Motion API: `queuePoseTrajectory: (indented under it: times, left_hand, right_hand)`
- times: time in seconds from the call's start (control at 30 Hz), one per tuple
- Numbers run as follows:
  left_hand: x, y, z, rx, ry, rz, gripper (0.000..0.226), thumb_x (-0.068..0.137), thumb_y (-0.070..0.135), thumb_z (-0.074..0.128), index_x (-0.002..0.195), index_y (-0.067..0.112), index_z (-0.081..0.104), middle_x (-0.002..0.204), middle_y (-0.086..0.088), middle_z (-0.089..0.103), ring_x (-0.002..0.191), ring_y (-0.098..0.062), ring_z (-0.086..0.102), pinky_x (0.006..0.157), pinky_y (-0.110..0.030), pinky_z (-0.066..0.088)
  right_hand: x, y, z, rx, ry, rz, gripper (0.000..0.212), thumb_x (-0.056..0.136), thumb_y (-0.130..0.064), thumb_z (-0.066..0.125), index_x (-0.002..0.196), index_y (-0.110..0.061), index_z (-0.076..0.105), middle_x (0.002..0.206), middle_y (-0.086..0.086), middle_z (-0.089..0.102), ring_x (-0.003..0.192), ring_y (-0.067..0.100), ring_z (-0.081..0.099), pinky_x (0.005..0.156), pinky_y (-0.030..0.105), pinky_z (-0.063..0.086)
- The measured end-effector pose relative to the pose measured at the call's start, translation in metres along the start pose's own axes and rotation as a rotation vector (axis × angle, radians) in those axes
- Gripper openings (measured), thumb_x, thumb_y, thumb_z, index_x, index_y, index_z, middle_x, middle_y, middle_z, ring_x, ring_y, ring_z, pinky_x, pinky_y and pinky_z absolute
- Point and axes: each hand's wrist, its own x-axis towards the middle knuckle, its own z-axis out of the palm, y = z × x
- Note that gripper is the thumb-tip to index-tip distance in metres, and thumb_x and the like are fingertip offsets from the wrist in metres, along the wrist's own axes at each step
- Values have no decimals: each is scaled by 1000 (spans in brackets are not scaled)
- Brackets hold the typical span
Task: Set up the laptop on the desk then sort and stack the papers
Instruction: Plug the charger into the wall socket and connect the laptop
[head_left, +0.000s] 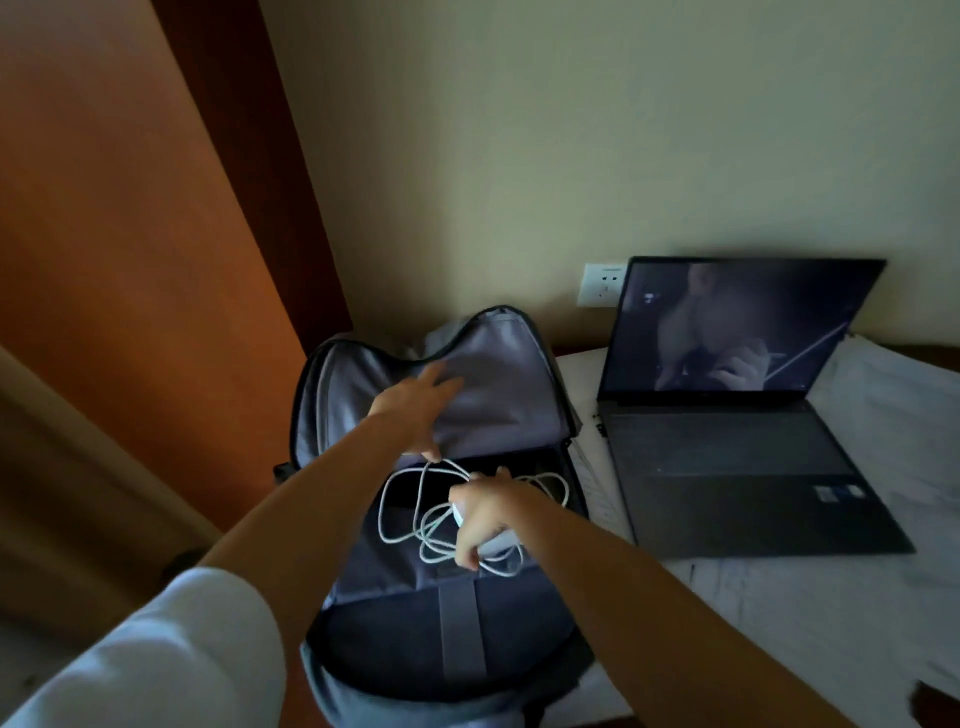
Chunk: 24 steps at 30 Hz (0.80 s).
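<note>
While lifting looped white charger cable (441, 519) from open grey fabric backpack (441, 613):
Right hand (480, 519) clamped on limp, tangle-prone coils; left hand (415, 410) spread apart, touching flap; better held at brick.

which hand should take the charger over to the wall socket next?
Right, probably. The right hand already grips the white charger and its cable over the open backpack, on the side nearer the laptop and wall socket. The left hand rests on the flap, farther away.
</note>
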Motion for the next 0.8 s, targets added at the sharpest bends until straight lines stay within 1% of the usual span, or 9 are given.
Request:
queuePoseTrajectory:
  times: [0.07,0.17,0.3,0.4,0.47,0.53,0.6,0.7,0.8]
  left_hand:
    - [-7,9,0,-114,22,-49,114,66,38,83,152,29,9,156,-8,2,126,-39,46,99,-43,44]
    - [-23,33,-6,-147,121,-137,93,82,27,70,151,30,9,156,-13,-4,118,-41,53,94,-41,44]
    - [-44,65,-24,-206,346,-239,77,86,6,50,151,23,13,147,-13,24,106,-42,58,81,-45,48]
    - [-56,83,-36,-224,458,-350,72,91,12,44,152,21,7,132,-15,50,100,-39,61,72,-40,47]
    - [-66,94,-41,-197,410,-404,70,91,16,44,152,27,10,116,-16,62,97,-35,62,70,-37,47]
    - [-77,107,-46,-114,409,-419,47,91,18,41,138,21,46,118,-15,64,104,-34,60,81,-37,50]
    - [-89,125,-46,-49,450,-449,34,94,23,41,116,9,64,121,-15,62,110,-33,57,90,-37,47]
    - [-106,154,-34,-37,426,-416,37,95,30,39,119,12,61,124,-12,59,114,-31,53,94,-37,40]
    - [-115,176,-10,-178,141,-351,37,94,33,39,122,15,58,126,-10,59,113,-30,55,93,-37,45]
  right_hand:
    - [-20,11,3,142,17,-36,64,53,-33,78,111,-14,58,116,9,55,103,29,52,81,42,55]
    - [-53,34,5,480,25,-32,69,56,-29,76,120,-15,54,116,7,58,102,25,58,83,40,53]
    - [-100,70,3,890,-31,-58,69,64,-15,74,127,-21,47,104,8,56,84,14,62,68,25,50]
    - [-125,98,12,1128,14,-84,35,76,-3,65,102,-23,52,84,9,57,70,17,58,67,29,47]
    - [-138,113,22,1223,84,-92,30,73,-3,65,93,-20,50,79,11,58,70,22,56,70,35,46]
    - [-151,126,31,1302,171,-89,31,73,-5,66,95,-19,50,78,13,58,68,24,56,69,37,48]
    - [-166,138,39,1380,261,-68,29,77,-6,64,97,-19,49,75,12,58,64,24,56,65,35,48]
    - [-185,154,47,1401,414,-44,28,77,-9,64,100,-16,50,74,10,58,62,23,56,59,30,49]
    - [-200,167,54,1431,548,-74,18,73,-8,66,87,-9,56,69,14,57,54,24,56,51,28,49]
